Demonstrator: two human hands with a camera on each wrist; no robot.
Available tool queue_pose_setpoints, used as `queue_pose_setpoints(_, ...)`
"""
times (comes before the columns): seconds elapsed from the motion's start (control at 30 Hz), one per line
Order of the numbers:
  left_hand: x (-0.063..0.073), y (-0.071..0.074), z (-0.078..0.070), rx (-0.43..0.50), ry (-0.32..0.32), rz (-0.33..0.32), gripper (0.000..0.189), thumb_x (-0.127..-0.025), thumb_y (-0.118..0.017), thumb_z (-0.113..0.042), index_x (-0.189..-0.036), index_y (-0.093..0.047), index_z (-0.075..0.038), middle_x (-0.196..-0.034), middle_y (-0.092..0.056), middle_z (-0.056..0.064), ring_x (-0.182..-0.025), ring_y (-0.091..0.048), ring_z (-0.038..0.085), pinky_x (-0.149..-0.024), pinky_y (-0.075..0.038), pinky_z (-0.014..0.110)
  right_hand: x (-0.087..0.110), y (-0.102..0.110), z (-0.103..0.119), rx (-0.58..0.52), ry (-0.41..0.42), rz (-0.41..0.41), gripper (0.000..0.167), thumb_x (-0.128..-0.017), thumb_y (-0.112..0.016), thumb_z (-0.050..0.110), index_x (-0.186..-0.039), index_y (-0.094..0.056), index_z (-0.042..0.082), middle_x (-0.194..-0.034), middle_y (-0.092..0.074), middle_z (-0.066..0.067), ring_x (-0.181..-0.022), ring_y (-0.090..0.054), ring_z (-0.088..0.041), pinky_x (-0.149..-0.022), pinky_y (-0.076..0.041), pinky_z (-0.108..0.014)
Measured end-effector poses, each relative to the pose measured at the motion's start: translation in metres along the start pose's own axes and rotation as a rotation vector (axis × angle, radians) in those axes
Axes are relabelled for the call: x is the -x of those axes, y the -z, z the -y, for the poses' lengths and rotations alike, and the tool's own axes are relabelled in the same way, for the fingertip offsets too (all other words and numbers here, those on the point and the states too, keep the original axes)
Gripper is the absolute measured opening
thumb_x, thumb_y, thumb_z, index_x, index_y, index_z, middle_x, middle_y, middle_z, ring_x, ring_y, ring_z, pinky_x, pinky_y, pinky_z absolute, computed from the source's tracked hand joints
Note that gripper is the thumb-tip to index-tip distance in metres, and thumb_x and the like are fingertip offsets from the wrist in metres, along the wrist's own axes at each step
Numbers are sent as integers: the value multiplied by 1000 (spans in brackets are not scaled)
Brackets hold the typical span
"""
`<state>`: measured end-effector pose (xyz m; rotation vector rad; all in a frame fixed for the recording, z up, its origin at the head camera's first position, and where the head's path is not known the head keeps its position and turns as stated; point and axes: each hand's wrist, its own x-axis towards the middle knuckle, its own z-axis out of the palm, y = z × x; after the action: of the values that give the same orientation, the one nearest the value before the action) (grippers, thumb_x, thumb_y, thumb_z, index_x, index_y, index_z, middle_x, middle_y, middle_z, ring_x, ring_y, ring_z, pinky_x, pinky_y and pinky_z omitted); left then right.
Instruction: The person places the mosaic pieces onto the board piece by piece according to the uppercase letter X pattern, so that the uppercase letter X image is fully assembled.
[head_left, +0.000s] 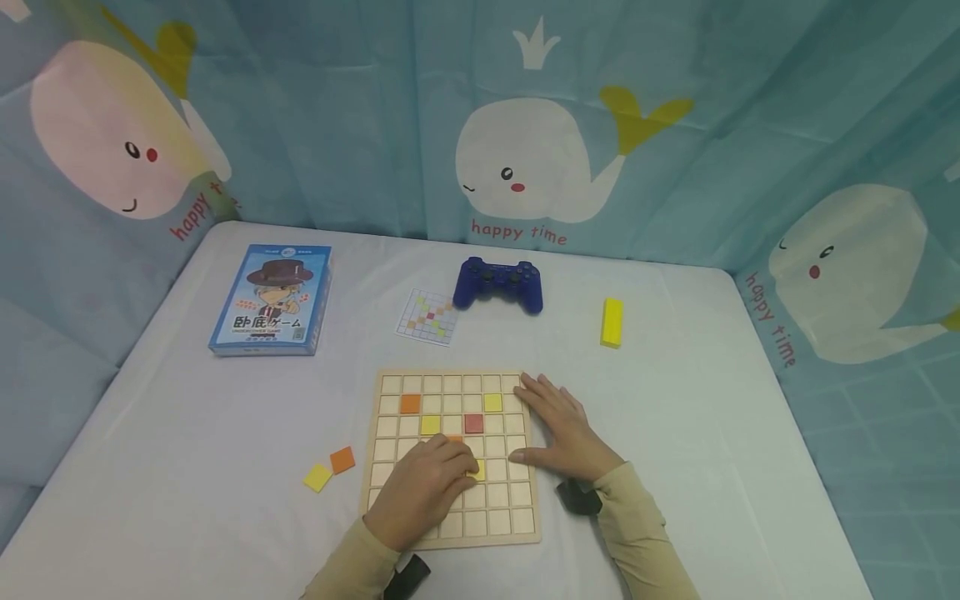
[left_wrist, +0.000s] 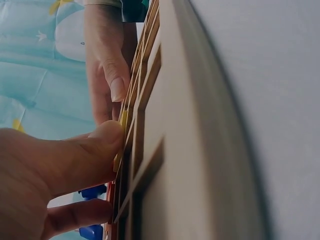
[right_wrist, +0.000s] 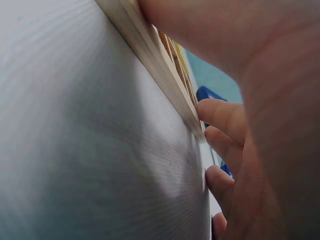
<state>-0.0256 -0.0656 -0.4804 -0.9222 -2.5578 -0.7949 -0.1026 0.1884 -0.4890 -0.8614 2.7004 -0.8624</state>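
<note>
A square wooden grid board [head_left: 501, 523] lies on the table. Low over its middle, my left hand [head_left: 427, 483] pinches a yellow tile [head_left: 480, 472] with thumb and finger; the tile sits at a cell, partly under the fingertips. In the left wrist view the thumb tip is right against this yellow tile [left_wrist: 124, 120]. Fingers spread, my right hand [head_left: 562, 429] rests along the board's right edge. Other cells hold an orange tile [head_left: 410, 404], a yellow tile [head_left: 431, 425], a red tile [head_left: 474, 423] and another yellow tile [head_left: 492, 403]. The left hand partly covers a second orange tile [head_left: 453, 439].
Left of the board lie a loose orange tile [head_left: 342, 460] and a loose yellow tile [head_left: 318, 477]. Behind it are a pattern card [head_left: 426, 318], a blue game controller [head_left: 498, 285] and a yellow block [head_left: 612, 322]. A blue game box [head_left: 272, 300] lies at the back left.
</note>
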Motion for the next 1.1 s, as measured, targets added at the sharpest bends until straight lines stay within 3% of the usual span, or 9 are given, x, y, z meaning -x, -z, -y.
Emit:
queue_pose_setpoints(0.37,-1,2,-1,26,19,-16,12,-78,-78,-17,-87,-71,-15,-94,-61,-7,-81,-53,7,-68,-48,23,0,0,-2,1,-8,0,92,-75,-76,51,-148,-35,14,-158,-22,-1,-147,-13,-28,-115,-10,-54)
queue_pose_setpoints(0.53,6,15,-3,36,88,-57,10,-82,-76,-17,-90,-71,-15,-95,-60,-5,-83,-54,8,-72,-51,26,1,-1,-2,3,-16,2,92,-74,-76,52,-148,-35,14,-158,-22,-1,-147,-13,-27,-116,-9,-53)
queue_pose_setpoints(0.7,31,36,2,6,204,-143,18,-79,-76,-12,-95,-71,-14,-96,-59,-7,-82,-52,7,-68,-48,20,1,-2,-2,0,-10,3,93,-74,-76,52,-148,-35,14,-158,-22,-1,-147,-13,-28,-115,-10,-54)
queue_pose_setpoints(0.8,50,49,6,-56,310,-192,22,-77,-77,-10,-98,-71,-14,-96,-58,-7,-80,-50,6,-66,-46,20,1,-3,-2,2,1,1,93,-74,-76,53,-148,-35,15,-158,-23,-1,-147,-14,-28,-115,-10,-54)
queue_pose_setpoints(0.97,78,66,12,-178,492,-201,26,-77,-77,-11,-102,-70,-10,-99,-60,3,-88,-56,17,-68,-50,37,1,-4,-4,-8,8,-2,93,-74,-76,54,-148,-35,16,-158,-22,-1,-147,-14,-28,-115,-10,-54)
queue_pose_setpoints(1.1,94,74,19,-207,600,-200,32,-75,-78,-11,-105,-67,-7,-100,-59,11,-89,-56,26,-69,-49,47,1,-5,-5,-8,9,-9,93,-74,-75,54,-149,-34,17,-158,-22,0,-147,-14,-28,-115,-10,-54)
